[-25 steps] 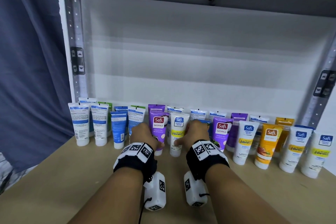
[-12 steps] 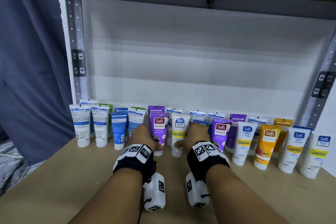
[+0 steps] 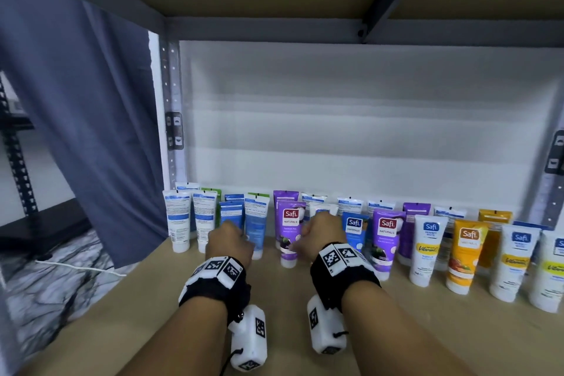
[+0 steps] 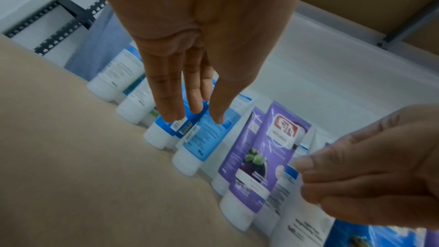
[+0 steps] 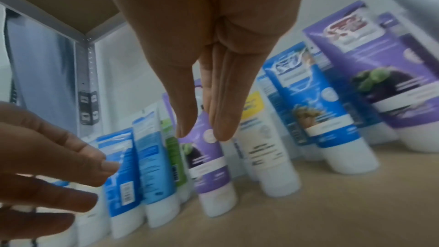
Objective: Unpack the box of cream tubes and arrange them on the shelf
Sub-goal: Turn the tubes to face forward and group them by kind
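Two rows of plastic cream tubes (image 3: 341,232) stand cap-down along the back of a tan wooden shelf board (image 3: 427,330), against a white back panel (image 3: 366,131). The landmark is the front purple tube with a red "Safi" label (image 3: 288,233), upright in the front row.

The left hand (image 3: 229,242) reaches just left of this purple tube, fingers straight and close together, tips at a dark blue tube (image 3: 232,218) and a light blue tube (image 3: 255,227); whether they touch is unclear. It grips nothing.

The right hand (image 3: 322,230) is just right of the purple tube, in front of a white tube with a yellow band (image 5: 263,149). Its fingers are straight, thumb held beside them, holding nothing.

Further right of the purple tube stand a blue "Safi" tube (image 3: 354,230), a second purple tube (image 3: 386,238), white tubes and an orange tube (image 3: 465,253). Left of it stand white tubes with blue print (image 3: 177,220), then a grey metal upright (image 3: 171,113) and a blue-grey curtain (image 3: 76,119).
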Demonstrator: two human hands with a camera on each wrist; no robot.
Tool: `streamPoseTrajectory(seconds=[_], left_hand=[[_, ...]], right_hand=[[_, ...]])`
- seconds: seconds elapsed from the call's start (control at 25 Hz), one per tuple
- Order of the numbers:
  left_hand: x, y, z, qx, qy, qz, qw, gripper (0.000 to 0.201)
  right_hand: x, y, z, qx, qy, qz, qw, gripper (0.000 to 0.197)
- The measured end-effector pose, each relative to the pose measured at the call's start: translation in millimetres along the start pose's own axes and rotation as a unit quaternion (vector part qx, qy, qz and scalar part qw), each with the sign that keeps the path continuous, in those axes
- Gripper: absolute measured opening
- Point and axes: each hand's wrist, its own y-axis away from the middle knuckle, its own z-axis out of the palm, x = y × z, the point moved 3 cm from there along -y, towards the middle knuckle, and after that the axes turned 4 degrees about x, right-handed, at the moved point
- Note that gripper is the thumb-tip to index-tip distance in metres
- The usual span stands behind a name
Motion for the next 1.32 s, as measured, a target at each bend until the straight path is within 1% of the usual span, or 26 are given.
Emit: streamPoseTrajectory(seconds=[0.08,0.16,0.24,0.36,0.44,0.56,0.68,0.92,1.0,1.12,1.2,1.28,1.32], left_hand=[[-3.2,-3.0,-11.1,0.022,0.011,0.002,1.000,0.026],[-6.7,-4.7,-16.1,0.037,0.027,-0.004,0.999,0.031],[-10.5,-7.9,-16.3,0.053,0.034,-0.007,0.998,0.035],[-20.6,-18.9,-9.7,0.055,0.034,-0.016,0.998,0.038],[-26.3,-29.1,-6.7,0.054,0.040,-0.030,0.997,0.037],[-31.6,-43.5,-2.0,0.048,0.041,-0.034,0.997,0.039],[-31.1,-54.9,0.8,0.037,0.035,-0.020,0.998,0.036],[-25.1,-63.3,-1.8,0.025,0.038,0.006,0.999,0.024],[-25.1,-62.4,-4.5,0.027,0.039,0.010,0.999,0.022],[-26.0,-61.8,-6.3,0.018,0.036,0.017,0.999,0.020],[-25.3,-60.3,-8.6,0.009,0.034,0.016,0.999,0.023],[-25.1,-58.7,-12.0,-0.004,0.038,0.006,0.999,0.035],[-25.2,-58.3,-13.4,-0.015,0.037,0.006,0.999,0.037]], right_hand=[[-20.5,2.7,11.9,-0.002,-0.015,-0.025,1.000,0.038],[-34.1,3.2,23.6,0.009,-0.031,-0.043,0.999,0.040],[-41.9,0.3,36.1,0.005,-0.046,-0.041,0.998,0.041],[-51.8,-4.9,56.2,-0.020,-0.061,-0.046,0.997,0.038],[-59.0,-7.3,65.4,-0.015,-0.077,-0.038,0.996,0.041],[-65.6,-12.0,77.4,-0.001,-0.078,-0.003,0.997,0.042],[-65.3,-19.2,81.9,0.012,-0.069,0.011,0.997,0.041],[-66.6,-29.4,82.8,0.024,-0.033,-0.018,0.999,0.028],[-66.7,-30.5,81.5,0.025,-0.012,-0.033,0.999,0.028],[-64.6,-30.3,79.9,0.036,-0.021,-0.039,0.998,0.031],[-63.9,-28.0,78.1,0.044,-0.026,-0.037,0.998,0.036],[-62.6,-25.3,74.7,0.048,-0.019,-0.037,0.998,0.042],[-62.0,-24.4,73.2,0.050,-0.016,-0.037,0.998,0.043]])
